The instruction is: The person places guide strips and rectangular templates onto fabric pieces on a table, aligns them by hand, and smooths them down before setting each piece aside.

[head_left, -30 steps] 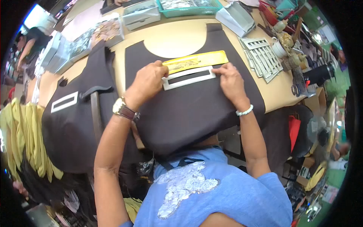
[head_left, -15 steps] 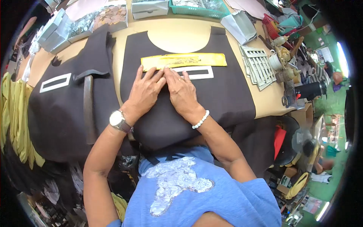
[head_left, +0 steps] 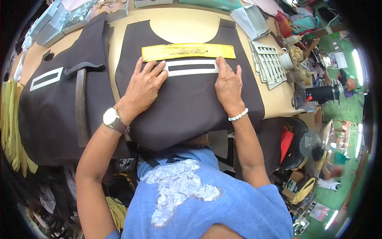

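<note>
"Where are the hands?"

"Both reach over a dark cloth (head_left: pixel 175 107) on a pale tabletop (head_left: pixel 183 24), palms down. Between them lies a white frame (head_left: pixel 191 73), a long flat rectangle with a slot through its middle."

"What is the left hand (head_left: pixel 144 85) doing?"

"Its fingers are spread and lightly bent, gripping nothing that shows. The fingertips rest by the frame's left end and the near edge of a yellow strip (head_left: pixel 189 51)."

"And the right hand (head_left: pixel 229 81)?"

"Its fingers are half curled, with the foremost fingertip at the frame's right end. Whether it pinches the frame or only presses there, I cannot tell."

"How does the strip lie?"

"Flat on the cloth, just beyond the frame, running along it and reaching past both its ends."

"What else is near?"

"To the left, a hammer (head_left: pixel 81 107) lies on another dark piece (head_left: pixel 43 123), beside a second white rectangle (head_left: pixel 45 83). To the right, slotted plates (head_left: pixel 267 65) lie stacked on the tabletop."
</note>
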Demonstrator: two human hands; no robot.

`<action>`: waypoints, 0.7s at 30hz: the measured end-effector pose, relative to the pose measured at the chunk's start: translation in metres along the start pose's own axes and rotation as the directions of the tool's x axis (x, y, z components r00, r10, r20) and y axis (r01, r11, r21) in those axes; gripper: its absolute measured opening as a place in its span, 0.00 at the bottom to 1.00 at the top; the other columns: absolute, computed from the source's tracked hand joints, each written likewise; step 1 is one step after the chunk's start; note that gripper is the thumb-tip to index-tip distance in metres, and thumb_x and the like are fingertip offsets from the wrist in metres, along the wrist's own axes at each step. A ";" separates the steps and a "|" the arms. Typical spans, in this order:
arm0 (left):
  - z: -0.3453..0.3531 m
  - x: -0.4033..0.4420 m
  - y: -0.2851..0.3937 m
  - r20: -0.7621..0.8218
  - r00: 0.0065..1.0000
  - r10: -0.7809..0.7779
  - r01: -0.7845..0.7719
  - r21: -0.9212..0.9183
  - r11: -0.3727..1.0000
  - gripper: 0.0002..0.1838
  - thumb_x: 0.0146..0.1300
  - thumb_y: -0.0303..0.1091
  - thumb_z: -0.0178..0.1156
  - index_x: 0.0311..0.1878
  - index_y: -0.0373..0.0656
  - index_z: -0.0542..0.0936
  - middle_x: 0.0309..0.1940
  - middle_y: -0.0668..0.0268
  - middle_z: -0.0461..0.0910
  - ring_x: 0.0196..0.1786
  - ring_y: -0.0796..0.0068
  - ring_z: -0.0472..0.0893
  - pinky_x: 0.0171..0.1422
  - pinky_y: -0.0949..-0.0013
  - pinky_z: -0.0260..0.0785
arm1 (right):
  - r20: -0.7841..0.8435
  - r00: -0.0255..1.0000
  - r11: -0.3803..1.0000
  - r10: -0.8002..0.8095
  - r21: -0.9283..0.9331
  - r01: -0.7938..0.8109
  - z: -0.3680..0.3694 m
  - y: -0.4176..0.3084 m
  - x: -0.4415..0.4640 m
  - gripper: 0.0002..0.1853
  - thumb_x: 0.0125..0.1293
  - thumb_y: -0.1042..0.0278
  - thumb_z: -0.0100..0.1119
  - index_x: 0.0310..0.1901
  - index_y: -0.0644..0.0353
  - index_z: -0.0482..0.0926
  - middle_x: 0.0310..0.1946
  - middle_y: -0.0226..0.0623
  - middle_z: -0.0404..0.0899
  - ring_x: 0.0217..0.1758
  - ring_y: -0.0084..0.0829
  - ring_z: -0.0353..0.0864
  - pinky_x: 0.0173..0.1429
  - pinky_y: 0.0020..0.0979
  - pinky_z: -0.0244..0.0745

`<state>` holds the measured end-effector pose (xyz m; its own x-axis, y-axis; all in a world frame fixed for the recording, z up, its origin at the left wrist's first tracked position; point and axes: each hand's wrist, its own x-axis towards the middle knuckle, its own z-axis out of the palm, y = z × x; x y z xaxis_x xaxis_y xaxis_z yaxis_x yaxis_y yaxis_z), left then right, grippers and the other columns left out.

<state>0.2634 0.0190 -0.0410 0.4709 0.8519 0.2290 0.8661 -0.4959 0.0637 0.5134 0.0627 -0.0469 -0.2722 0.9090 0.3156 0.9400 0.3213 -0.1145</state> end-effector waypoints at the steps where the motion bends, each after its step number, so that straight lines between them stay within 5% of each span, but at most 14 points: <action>1: -0.002 0.000 -0.001 -0.005 1.000 0.003 -0.003 -0.020 1.000 0.20 0.54 0.19 0.47 0.52 0.41 0.72 0.59 0.61 0.70 0.63 0.61 0.66 0.72 0.45 0.48 | 0.006 1.000 1.000 0.005 -0.027 -0.005 -0.004 0.001 0.001 0.20 0.62 0.77 0.41 0.57 0.62 0.68 0.48 0.38 0.79 0.56 0.38 0.76 0.66 0.57 0.55; 4: -0.004 -0.002 -0.007 -0.018 1.000 -0.003 0.000 -0.165 0.986 0.22 0.54 0.19 0.47 0.54 0.43 0.72 0.59 0.60 0.70 0.65 0.60 0.65 0.72 0.44 0.48 | 0.018 1.000 0.987 0.012 -0.161 -0.009 -0.007 0.006 0.004 0.20 0.61 0.75 0.43 0.56 0.60 0.70 0.45 0.37 0.80 0.60 0.39 0.71 0.66 0.64 0.46; 7: -0.010 -0.001 -0.007 0.029 0.999 0.040 -0.036 -0.122 0.992 0.24 0.54 0.20 0.47 0.55 0.46 0.73 0.59 0.59 0.70 0.66 0.60 0.63 0.71 0.41 0.47 | -0.031 1.000 0.951 0.004 -0.310 -0.013 -0.010 0.019 0.010 0.20 0.59 0.75 0.46 0.54 0.53 0.74 0.45 0.35 0.79 0.58 0.42 0.70 0.66 0.64 0.46; 11: -0.008 -0.002 -0.007 0.011 1.000 0.027 -0.026 -0.106 0.994 0.25 0.54 0.20 0.48 0.56 0.50 0.76 0.60 0.59 0.70 0.68 0.59 0.62 0.71 0.39 0.46 | -0.074 0.956 0.952 -0.285 -0.140 0.273 -0.006 -0.047 0.006 0.12 0.55 0.71 0.51 0.41 0.58 0.78 0.42 0.35 0.76 0.48 0.32 0.73 0.57 0.46 0.60; 15: -0.007 -0.002 -0.007 0.013 1.000 -0.008 0.010 -0.110 0.994 0.25 0.53 0.20 0.49 0.55 0.51 0.78 0.60 0.61 0.70 0.69 0.59 0.60 0.71 0.37 0.44 | -0.004 0.959 0.954 -0.284 -0.100 0.282 0.007 -0.095 -0.017 0.18 0.58 0.70 0.51 0.51 0.60 0.75 0.50 0.36 0.76 0.57 0.29 0.73 0.66 0.54 0.53; 21: -0.007 0.000 0.001 0.016 0.999 -0.032 0.033 -0.045 0.998 0.25 0.51 0.19 0.50 0.53 0.49 0.80 0.60 0.62 0.70 0.71 0.59 0.56 0.73 0.38 0.39 | 0.020 0.961 0.952 -0.275 -0.133 0.275 -0.007 -0.051 -0.021 0.20 0.57 0.73 0.50 0.53 0.60 0.74 0.49 0.34 0.76 0.55 0.26 0.75 0.63 0.54 0.56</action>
<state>0.2635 0.0173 -0.0341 0.4457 0.8700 0.2110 0.8725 -0.4749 0.1150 0.4726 0.0254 -0.0414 -0.5241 0.7908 0.3162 0.8475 0.5207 0.1027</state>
